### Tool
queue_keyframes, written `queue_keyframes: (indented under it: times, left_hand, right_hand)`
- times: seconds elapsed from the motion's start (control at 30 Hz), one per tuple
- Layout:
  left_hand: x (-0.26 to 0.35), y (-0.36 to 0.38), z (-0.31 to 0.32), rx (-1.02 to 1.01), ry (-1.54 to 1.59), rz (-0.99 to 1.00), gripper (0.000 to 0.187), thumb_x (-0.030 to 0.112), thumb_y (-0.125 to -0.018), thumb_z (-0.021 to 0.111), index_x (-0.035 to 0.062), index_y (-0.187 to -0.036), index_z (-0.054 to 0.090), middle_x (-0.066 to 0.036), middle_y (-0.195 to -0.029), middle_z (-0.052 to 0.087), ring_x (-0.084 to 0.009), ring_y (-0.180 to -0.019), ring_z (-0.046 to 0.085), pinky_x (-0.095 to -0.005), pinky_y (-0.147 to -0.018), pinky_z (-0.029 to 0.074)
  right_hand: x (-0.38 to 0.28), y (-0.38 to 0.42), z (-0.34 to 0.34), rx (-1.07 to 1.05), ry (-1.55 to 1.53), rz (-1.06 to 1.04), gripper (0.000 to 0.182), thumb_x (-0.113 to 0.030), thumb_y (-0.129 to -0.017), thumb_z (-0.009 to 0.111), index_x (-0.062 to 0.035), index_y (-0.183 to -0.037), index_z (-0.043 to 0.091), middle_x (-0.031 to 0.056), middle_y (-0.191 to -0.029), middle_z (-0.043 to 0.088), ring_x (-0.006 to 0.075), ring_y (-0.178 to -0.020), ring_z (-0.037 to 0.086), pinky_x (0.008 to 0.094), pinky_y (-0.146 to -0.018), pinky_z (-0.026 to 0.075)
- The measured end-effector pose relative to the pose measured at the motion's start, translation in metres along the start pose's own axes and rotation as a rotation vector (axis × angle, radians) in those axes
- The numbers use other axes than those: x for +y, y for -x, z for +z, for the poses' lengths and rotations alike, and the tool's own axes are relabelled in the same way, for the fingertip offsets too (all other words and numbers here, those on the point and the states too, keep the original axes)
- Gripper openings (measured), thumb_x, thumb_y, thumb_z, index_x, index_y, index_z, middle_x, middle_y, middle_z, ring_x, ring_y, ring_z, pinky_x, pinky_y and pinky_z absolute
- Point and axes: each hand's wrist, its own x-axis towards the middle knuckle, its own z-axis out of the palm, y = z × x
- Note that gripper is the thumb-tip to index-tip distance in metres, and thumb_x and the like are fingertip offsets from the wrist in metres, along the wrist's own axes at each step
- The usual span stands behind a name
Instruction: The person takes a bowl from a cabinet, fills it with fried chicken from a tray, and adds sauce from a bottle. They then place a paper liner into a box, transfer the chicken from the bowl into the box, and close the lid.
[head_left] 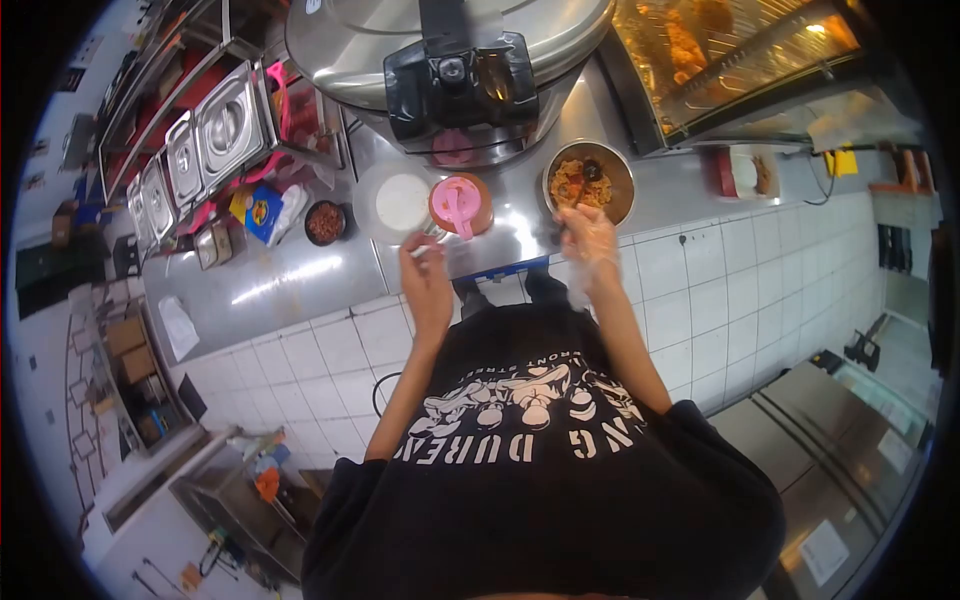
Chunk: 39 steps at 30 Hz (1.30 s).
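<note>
My right hand point(588, 240), in a clear plastic glove and slightly blurred, is at the near rim of a round metal bowl point(624, 205). Its fingers are closed; I cannot tell what they hold. Crumbly orange-brown food point(597, 192) lies inside the bowl, with a dark rounded piece point(593, 168) at its far side. My left hand point(427, 285) is bare, fingers loosely bent and apart. Its fingertips are just below a jug with a pink lid point(458, 200) and a round tub of white contents point(402, 200).
A large steel cooker point(350, 50) stands behind the jug. Fried food sits in a lit glass display case point(690, 50) at upper right. Farther left on the steel counter point(300, 280) are a small dark bowl of reddish bits point(325, 222) and lidded steel pans point(228, 120).
</note>
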Motion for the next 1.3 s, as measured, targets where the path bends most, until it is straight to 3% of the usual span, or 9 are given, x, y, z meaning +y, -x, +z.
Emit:
queue_keyframes:
  times: [0.13, 0.3, 0.37, 0.7, 0.8, 0.87, 1.0, 1.17, 1.3]
  left_hand:
    - [-0.005, 0.012, 0.044, -0.009, 0.366, -0.536, 0.044, 0.024, -0.098, 0.044, 0.0063, -0.136, 0.031, -0.013, -0.127, 0.046, -0.0269, -0.117, 0.053, -0.0416, -0.094, 0.046]
    - [-0.015, 0.002, 0.073, 0.140, 0.548, -0.548, 0.042, 0.035, -0.100, 0.036, 0.0097, -0.134, 0.032, -0.013, -0.131, 0.041, -0.0295, -0.119, 0.052, -0.0442, -0.096, 0.046]
    - [-0.021, 0.001, 0.073, 0.180, 0.601, -0.493, 0.042, 0.036, -0.100, 0.036, 0.0096, -0.132, 0.033, -0.013, -0.129, 0.043, -0.0288, -0.119, 0.052, -0.0441, -0.096, 0.046]
    - [-0.037, 0.032, -0.006, 0.759, 0.260, -0.271, 0.030, 0.029, -0.099, 0.040, 0.0054, -0.117, 0.044, -0.009, -0.112, 0.050, -0.0199, -0.102, 0.051, -0.0364, -0.091, 0.040]
    - [-0.025, 0.041, 0.003, 0.672, 0.324, -0.241, 0.026, 0.025, -0.100, 0.041, 0.0049, -0.117, 0.044, -0.007, -0.104, 0.052, -0.0174, -0.092, 0.054, -0.0331, -0.082, 0.043]
    - [-0.024, 0.055, 0.013, 0.602, 0.362, -0.246, 0.025, 0.023, -0.101, 0.042, 0.0043, -0.116, 0.045, -0.007, -0.098, 0.053, -0.0164, -0.086, 0.055, -0.0314, -0.078, 0.045]
    - [-0.027, 0.081, 0.040, -0.050, 0.225, -0.383, 0.024, 0.019, -0.098, 0.053, 0.0002, -0.114, 0.049, -0.007, -0.086, 0.057, -0.0133, -0.071, 0.060, -0.0253, -0.063, 0.050]
    - [-0.035, 0.056, 0.127, -0.481, 0.315, -0.569, 0.043, 0.029, -0.094, 0.062, -0.0040, -0.117, 0.047, -0.015, -0.101, 0.061, -0.0191, -0.083, 0.067, -0.0294, -0.067, 0.056]
    - [-0.040, 0.019, 0.177, -0.494, 0.227, -0.480, 0.042, 0.028, -0.093, 0.062, -0.0061, -0.114, 0.047, -0.018, -0.102, 0.060, -0.0220, -0.084, 0.067, -0.0332, -0.067, 0.058]
  right_hand:
    - [-0.043, 0.031, -0.038, -0.116, 0.312, 0.136, 0.020, -0.013, -0.085, 0.066, -0.0052, -0.103, 0.062, 0.0007, -0.078, 0.063, 0.0061, -0.051, 0.047, 0.0194, -0.045, 0.038]
    - [-0.071, 0.039, -0.070, -0.563, 0.940, 0.276, 0.022, -0.015, -0.088, 0.064, -0.0040, -0.107, 0.065, 0.0037, -0.080, 0.064, 0.0100, -0.063, 0.056, 0.0230, -0.053, 0.045]
    - [-0.061, 0.027, -0.068, -0.907, 1.131, -0.005, 0.024, -0.023, -0.087, 0.065, -0.0046, -0.102, 0.066, 0.0030, -0.075, 0.064, 0.0138, -0.065, 0.060, 0.0294, -0.062, 0.049]
    - [0.051, -0.009, 0.108, -0.985, 1.278, -0.220, 0.036, -0.035, -0.088, 0.052, -0.0019, -0.101, 0.059, 0.0223, -0.092, 0.064, 0.0375, -0.094, 0.062, 0.0447, -0.083, 0.048]
    - [0.068, -0.015, 0.108, -0.846, 1.359, -0.288, 0.037, -0.032, -0.087, 0.056, -0.0030, -0.109, 0.061, 0.0184, -0.100, 0.066, 0.0291, -0.095, 0.064, 0.0412, -0.084, 0.049]
    - [0.048, 0.003, 0.073, -0.771, 1.000, -0.996, 0.029, -0.030, -0.090, 0.051, -0.0050, -0.102, 0.059, 0.0213, -0.095, 0.065, 0.0369, -0.095, 0.062, 0.0469, -0.084, 0.047]
    - [-0.067, -0.015, 0.007, -0.606, 1.640, -0.198, 0.035, -0.022, -0.085, 0.062, -0.0107, -0.118, 0.061, 0.0184, -0.099, 0.065, 0.0323, -0.100, 0.063, 0.0415, -0.089, 0.049]
    - [-0.053, -0.076, -0.024, -0.452, 1.991, -0.906, 0.051, -0.019, -0.079, 0.068, -0.0207, -0.128, 0.053, 0.0142, -0.124, 0.056, 0.0373, -0.110, 0.058, 0.0471, -0.094, 0.048]
    - [-0.053, -0.102, -0.009, -0.482, 2.202, -0.356, 0.054, -0.023, -0.078, 0.072, -0.0173, -0.127, 0.050, 0.0163, -0.125, 0.053, 0.0376, -0.111, 0.058, 0.0453, -0.089, 0.052]
